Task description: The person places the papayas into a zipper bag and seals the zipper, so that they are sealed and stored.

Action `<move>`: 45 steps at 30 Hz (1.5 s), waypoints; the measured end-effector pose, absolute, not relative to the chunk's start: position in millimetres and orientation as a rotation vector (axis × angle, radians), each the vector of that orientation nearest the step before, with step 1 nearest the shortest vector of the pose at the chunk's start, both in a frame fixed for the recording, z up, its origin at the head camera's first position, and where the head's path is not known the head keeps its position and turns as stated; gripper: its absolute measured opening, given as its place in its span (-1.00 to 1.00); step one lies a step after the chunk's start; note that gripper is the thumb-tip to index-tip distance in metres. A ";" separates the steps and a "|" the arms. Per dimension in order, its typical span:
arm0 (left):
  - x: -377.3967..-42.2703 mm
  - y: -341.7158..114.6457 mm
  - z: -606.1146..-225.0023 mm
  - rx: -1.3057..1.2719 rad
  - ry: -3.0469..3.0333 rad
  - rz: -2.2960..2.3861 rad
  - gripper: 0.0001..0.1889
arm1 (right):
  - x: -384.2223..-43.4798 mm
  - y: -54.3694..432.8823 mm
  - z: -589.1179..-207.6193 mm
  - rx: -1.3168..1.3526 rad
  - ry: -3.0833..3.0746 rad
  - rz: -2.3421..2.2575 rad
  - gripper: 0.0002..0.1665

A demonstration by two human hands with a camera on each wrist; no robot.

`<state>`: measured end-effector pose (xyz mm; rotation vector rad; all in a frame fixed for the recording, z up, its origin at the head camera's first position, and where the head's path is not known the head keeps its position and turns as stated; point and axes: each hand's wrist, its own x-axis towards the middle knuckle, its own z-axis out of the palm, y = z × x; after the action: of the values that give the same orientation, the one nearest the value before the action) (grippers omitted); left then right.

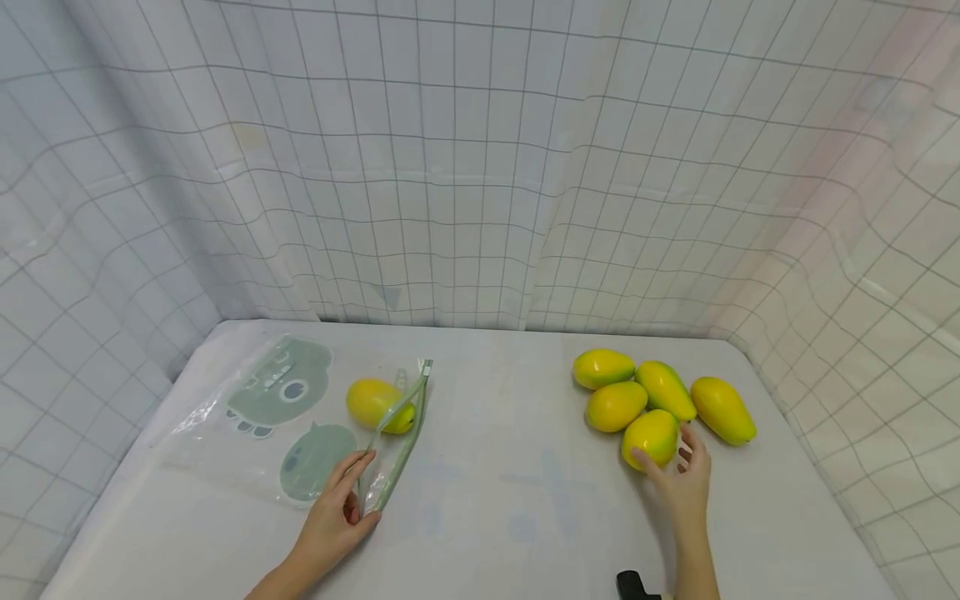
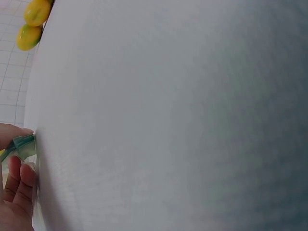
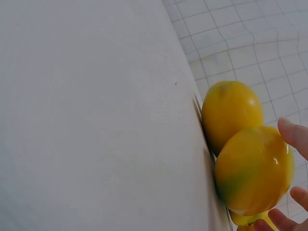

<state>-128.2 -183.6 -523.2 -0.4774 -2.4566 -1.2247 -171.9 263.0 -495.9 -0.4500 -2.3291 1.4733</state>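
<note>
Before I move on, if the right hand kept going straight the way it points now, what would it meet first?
The right hand would first meet the nearest yellow-green fruit, between its thumb and fingers; it may already be touching, though depth makes contact hard to judge.

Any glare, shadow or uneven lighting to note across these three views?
Head: white glare streaks on the left part of the clear bag, soft shadow beside the right hand; left wrist: tabletop darkens toward the right edge; right wrist: small bright highlights on the nearest yellow fruit.
</note>
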 end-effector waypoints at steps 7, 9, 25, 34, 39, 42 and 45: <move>-127.9 -183.5 -523.7 -0.471 -2.457 -1.232 -0.10 | -169.6 254.7 -498.8 -0.515 -2.342 1.437 0.03; -128.1 -184.1 -524.1 -0.465 -2.465 -1.236 -0.11 | -170.3 252.9 -500.1 -0.531 -2.336 1.432 0.04; -128.3 -183.7 -524.9 -0.465 -2.461 -1.226 -0.12 | -167.8 263.8 -501.3 -0.523 -2.399 1.578 0.05; -127.9 -185.1 -525.7 -0.448 -2.479 -1.235 -0.12 | -161.6 272.6 -496.6 -0.548 -2.399 1.702 -0.03; -128.5 -185.7 -527.5 -0.456 -2.471 -1.230 -0.11 | -162.5 272.1 -498.0 -0.550 -2.387 1.672 -0.07; -129.0 -186.0 -528.4 -0.466 -2.464 -1.227 -0.11 | -163.5 270.3 -498.3 -0.541 -2.383 1.652 -0.04; -128.9 -185.8 -528.4 -0.470 -2.462 -1.231 -0.11 | -165.2 268.0 -499.7 -0.547 -2.378 1.642 0.01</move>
<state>-128.9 -185.8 -528.4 -0.4697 -2.4622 -1.2308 -165.2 268.0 -499.7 -0.5469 -2.3783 1.6423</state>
